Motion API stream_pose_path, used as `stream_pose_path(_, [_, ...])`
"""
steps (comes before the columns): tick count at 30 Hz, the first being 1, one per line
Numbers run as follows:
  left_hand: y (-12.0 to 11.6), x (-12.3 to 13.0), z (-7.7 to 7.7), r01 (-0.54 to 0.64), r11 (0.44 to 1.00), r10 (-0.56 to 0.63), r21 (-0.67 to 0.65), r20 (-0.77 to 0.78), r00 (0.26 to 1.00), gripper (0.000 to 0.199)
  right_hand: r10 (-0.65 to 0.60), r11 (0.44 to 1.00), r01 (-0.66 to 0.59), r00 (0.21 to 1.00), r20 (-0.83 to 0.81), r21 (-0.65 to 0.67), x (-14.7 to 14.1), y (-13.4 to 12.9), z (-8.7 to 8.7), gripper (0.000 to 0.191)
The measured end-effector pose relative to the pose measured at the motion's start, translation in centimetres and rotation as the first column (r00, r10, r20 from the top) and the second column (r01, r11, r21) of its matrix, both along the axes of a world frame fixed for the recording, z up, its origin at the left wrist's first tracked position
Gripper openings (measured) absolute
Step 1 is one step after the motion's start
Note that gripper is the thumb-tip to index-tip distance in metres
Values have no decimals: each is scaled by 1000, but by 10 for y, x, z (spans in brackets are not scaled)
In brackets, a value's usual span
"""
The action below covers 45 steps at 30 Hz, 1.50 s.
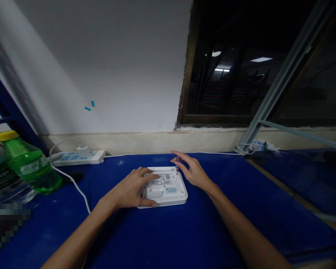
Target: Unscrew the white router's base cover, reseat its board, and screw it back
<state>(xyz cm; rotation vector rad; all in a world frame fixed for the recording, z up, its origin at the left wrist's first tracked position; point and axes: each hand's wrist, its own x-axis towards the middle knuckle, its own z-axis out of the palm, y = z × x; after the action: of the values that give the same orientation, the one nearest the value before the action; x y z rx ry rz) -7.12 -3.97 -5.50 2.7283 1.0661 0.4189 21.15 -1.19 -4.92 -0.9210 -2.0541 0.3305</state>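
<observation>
A white router (172,197) lies underside up on the blue tabletop, showing a printed label, vent holes and a small pale sticker. Gripping its left side is my left hand (133,188), thumb along the near edge and fingers across the top; that end of the router is hidden beneath it. My right hand (194,172) pinches a small screwdriver (177,161) with a purplish handle. The screwdriver stands nearly upright, its lower end at the router's far right corner. Whether the tip sits in a screw is too small to tell.
A white power strip (96,157) with a plugged-in charger lies by the wall at left, its white cable (82,194) running toward me. Green bottle (30,164) at far left. Metal frame post (268,97) and another socket strip (259,145) at right.
</observation>
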Motion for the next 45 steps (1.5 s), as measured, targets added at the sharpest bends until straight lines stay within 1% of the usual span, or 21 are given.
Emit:
stream_pose_path(3, [1, -1, -1, 2, 1000, -2, 1, 2, 1000, 83, -98, 991, 95, 995, 27, 96, 0, 3, -2, 31])
stream_pose_path(4, [1, -1, -2, 6, 1000, -6, 3, 7, 1000, 83, -116, 986, 112, 993, 30, 125, 0, 4, -2, 30])
stream_pose_path(6, [2, -1, -2, 11, 1000, -11, 9, 18, 1000, 83, -129, 981, 122, 991, 34, 149, 1, 3, -2, 36])
stream_pose_path(9, [1, -1, -2, 15, 1000, -16, 17, 26, 1000, 82, -71, 994, 67, 996, 44, 85, 1, 0, -1, 46])
stream_pose_path(11, [0, 0, -1, 17, 1000, -17, 21, 25, 1000, 81, -7, 1000, 7, 1000, 21, 27, 0, -1, -1, 47])
stream_pose_path(12, [0, 0, 0, 16, 1000, -17, 22, 23, 1000, 81, 4, 1000, -4, 1000, 7, 14, 0, 0, -1, 46])
stream_pose_path(14, [-1, 1, 1, 13, 1000, -14, 21, 19, 1000, 79, -29, 999, 30, 1000, -1, 31, 0, 2, -2, 38])
stream_pose_path(17, [-1, 1, 2, 15, 1000, -15, 21, 17, 1000, 80, -121, 986, 118, 992, 19, 115, 0, 7, -4, 25])
stream_pose_path(18, [-1, 1, 1, 17, 1000, -18, 22, 19, 1000, 80, -145, 980, 139, 989, 27, 141, 0, 8, -5, 22])
stream_pose_path(20, [0, 0, 0, 22, 999, -22, 24, 26, 999, 80, -169, 973, 160, 985, 42, 166, -1, 7, -5, 23])
stream_pose_path(22, [1, 0, -1, 20, 1000, -20, 19, 27, 999, 81, -139, 981, 131, 989, 48, 142, -2, 4, -5, 32])
stream_pose_path(25, [1, 0, -2, 15, 1000, -15, 14, 24, 1000, 81, 15, 1000, -15, 999, 32, 14, -2, -1, -4, 48])
stream_pose_path(27, [0, 0, -2, 17, 1000, -18, 16, 24, 1000, 81, 84, 995, -84, 996, 0, -63, -1, -2, -4, 50])
stream_pose_path(29, [0, 0, -1, 17, 1000, -17, 17, 24, 1000, 80, 58, 995, -60, 998, -18, -75, 0, -1, -4, 45])
stream_pose_path(32, [-1, 1, 1, 9, 1000, -9, 9, 17, 1000, 79, -73, 997, 74, 997, 7, -14, 2, 4, -6, 35])
stream_pose_path(34, [-1, 1, 1, 8, 1000, -8, 4, 7, 1000, 80, -142, 990, 142, 989, 35, 18, 3, 5, -7, 36])
stream_pose_path(36, [0, 1, 1, 8, 1000, -8, 7, -1, 1000, 81, -180, 983, 177, 982, 62, 41, 2, 4, -7, 41])
stream_pose_path(38, [-1, 1, 1, 10, 1000, -9, 13, -5, 1000, 80, -151, 988, 148, 985, 86, 34, 0, 1, -6, 50])
stream_pose_path(41, [0, 1, 1, 10, 1000, -10, 14, -7, 1000, 80, -16, 997, 22, 997, 82, -76, -2, -3, -5, 65])
stream_pose_path(43, [0, 1, 0, 9, 1000, -9, 6, -9, 1000, 81, 29, 987, -26, 999, 19, -160, -1, -3, -5, 69])
stream_pose_path(45, [0, 1, 0, 6, 1000, -6, 2, -10, 1000, 80, 20, 976, -38, 996, -84, -216, 2, 0, -5, 69])
